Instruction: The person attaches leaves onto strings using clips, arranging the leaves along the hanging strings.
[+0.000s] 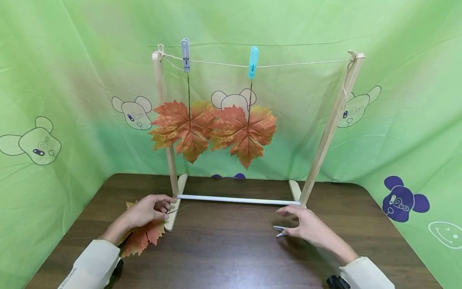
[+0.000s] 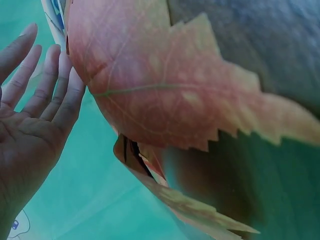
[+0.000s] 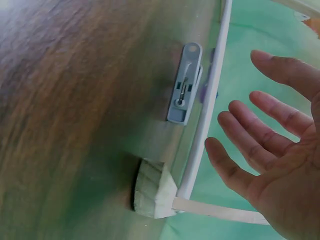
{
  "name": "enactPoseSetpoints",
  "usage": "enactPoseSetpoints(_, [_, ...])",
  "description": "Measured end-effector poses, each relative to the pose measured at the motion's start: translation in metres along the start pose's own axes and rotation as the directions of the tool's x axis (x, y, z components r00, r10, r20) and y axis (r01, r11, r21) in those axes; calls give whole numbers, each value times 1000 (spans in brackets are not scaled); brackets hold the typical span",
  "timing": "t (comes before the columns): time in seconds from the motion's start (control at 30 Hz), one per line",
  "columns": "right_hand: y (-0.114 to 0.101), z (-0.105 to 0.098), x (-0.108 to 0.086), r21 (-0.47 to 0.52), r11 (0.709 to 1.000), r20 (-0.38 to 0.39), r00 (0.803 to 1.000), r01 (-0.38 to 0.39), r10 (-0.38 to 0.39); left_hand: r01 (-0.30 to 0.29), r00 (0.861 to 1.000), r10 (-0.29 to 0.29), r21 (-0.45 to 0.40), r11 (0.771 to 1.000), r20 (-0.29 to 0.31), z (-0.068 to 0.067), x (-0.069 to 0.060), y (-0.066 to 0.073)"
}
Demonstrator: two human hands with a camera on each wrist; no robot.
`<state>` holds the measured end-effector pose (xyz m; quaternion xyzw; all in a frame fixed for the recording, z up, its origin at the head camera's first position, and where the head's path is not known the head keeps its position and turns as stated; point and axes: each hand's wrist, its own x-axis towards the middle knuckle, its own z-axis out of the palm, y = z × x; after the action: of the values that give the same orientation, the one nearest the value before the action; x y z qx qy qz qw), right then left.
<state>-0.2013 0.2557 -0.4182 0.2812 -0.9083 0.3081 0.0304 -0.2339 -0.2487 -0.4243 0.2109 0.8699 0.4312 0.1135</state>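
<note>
My left hand [image 1: 149,210] is over an orange-red artificial maple leaf [image 1: 142,239] at the table's left, its thin stem [image 1: 178,209] showing past my thumb. In the left wrist view the fingers [image 2: 45,95] are extended beside the large leaf [image 2: 150,85], and the thumb is apart from them. My right hand [image 1: 306,224] is above a grey clothespin [image 1: 279,231] on the table. The right wrist view shows that clothespin [image 3: 185,85] lying apart from the spread fingers [image 3: 250,135]. Two more leaves hang by their stems from a grey-blue clothespin [image 1: 185,56] and a turquoise clothespin [image 1: 254,62].
A wooden frame with a left post [image 1: 160,80] and right post [image 1: 330,128] carries a string [image 1: 296,64] across its top. A white rod [image 1: 238,199] joins the posts low down. The brown table [image 1: 223,249] ends at a green printed cloth [image 1: 306,24].
</note>
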Motion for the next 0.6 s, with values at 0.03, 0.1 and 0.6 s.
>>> enactPoseSetpoints(0.03, [0,1,0,5,1000,13,1000,-7,7,-4,1000,4,0,1000,2,0,0,0])
enactPoseSetpoints(0.1, [1,3,0,7,1000,39,999,-8,7,-11,1000,11,0,1000,7,1,1,1])
enactPoseSetpoints(0.6, [7,9,2,41,999,102,995,-16,12,7,1000,-8,16,1000,30,4,7,-2])
